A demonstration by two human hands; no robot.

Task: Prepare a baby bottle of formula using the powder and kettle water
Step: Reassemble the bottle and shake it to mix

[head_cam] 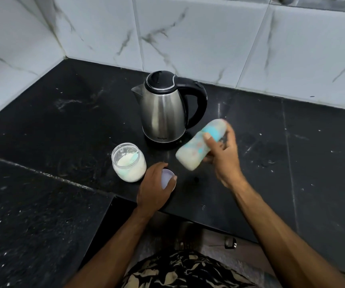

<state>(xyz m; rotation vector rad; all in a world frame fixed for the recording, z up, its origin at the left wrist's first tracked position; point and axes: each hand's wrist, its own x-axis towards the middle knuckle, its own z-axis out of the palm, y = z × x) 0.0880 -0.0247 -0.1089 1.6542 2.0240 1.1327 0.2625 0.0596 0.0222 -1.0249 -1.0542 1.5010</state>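
I see my right hand (pixel 222 154) gripping the bottle (pixel 201 144), which is tilted and blurred, its milky contents showing, raised above the dark surface (pixel 323 146). My left hand (pixel 156 187) rests on the surface with its fingers curled round a pale round lid (pixel 167 178). Just to the left of that hand stands the open jar (pixel 129 162), partly filled with white powder. Beyond both hands, just behind the bottle, the steel kettle (pixel 163 109) stands upright with its black lid shut, its spout pointing left and its handle toward the right hand's side. Marbled tiles (pixel 209 38) back the surface.
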